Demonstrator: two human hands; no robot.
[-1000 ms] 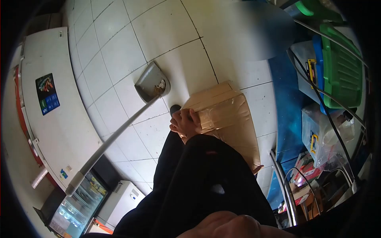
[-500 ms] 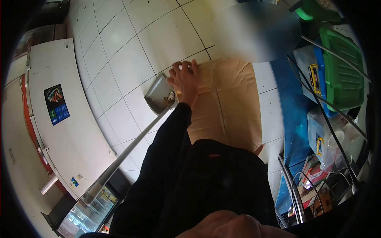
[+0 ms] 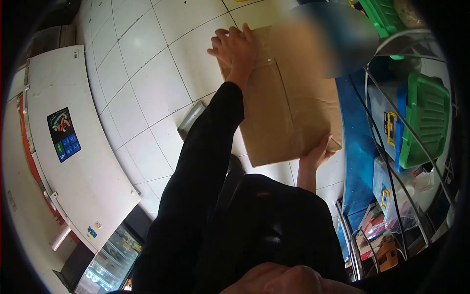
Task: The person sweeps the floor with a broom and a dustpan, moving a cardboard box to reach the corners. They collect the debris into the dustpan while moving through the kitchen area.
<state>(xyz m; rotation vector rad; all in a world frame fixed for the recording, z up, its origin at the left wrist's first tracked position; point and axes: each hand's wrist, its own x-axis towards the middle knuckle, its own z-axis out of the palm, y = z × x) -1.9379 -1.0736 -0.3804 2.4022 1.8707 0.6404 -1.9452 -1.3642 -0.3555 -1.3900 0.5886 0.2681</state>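
A flat piece of brown cardboard (image 3: 274,108) is held out in front of my body, over the tiled floor. My left hand (image 3: 234,46) grips its far left corner, fingers bent over the edge. Near the close right corner, my right hand (image 3: 319,153) holds the cardboard from the edge, with part of the fingers hidden by it. Below my left forearm, a grey dustpan (image 3: 192,119) lies on the floor, mostly covered by my black sleeve.
On the left stands a white chest freezer (image 3: 83,142) with a glass-front cooler (image 3: 110,262) beside it. To the right are a blue panel (image 3: 360,161), a green-lidded box (image 3: 425,122), cables and a clear plastic box (image 3: 387,191). A blurred round patch hides the upper right.
The cardboard has moved forward, away from my body. My left arm has stretched further out with it, and my right hand has come into fuller view. The dustpan is now mostly covered.
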